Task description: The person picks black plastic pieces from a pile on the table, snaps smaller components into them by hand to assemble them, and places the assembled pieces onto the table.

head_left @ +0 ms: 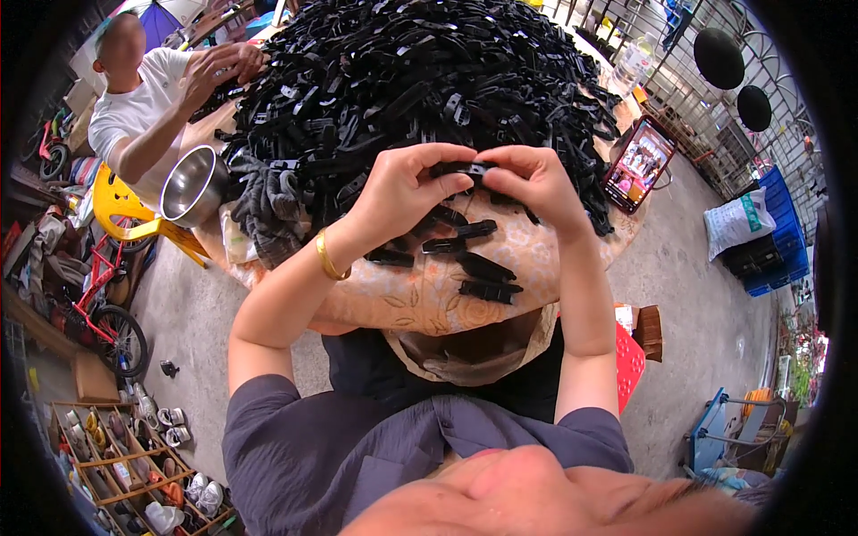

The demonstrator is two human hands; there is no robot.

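In front of me, over the near side of the table, my left hand [402,189] and my right hand [538,183] pinch a small, long black plastic piece [459,168] between thumbs and fingers. The left holds one end and the right the other; fingertips cover much of it. A huge heap of similar black plastic pieces [393,80] rises just behind my hands. Several loose black pieces [487,268] lie nearer to me on the patterned tablecloth [384,299].
A steel bowl [194,186] and grey gloves [268,201] sit to the left. At the right edge a phone [640,165] stands with its screen lit. Across the table a co-worker in white [147,107] reaches toward the heap. An open bag [474,353] hangs below the table's front edge.
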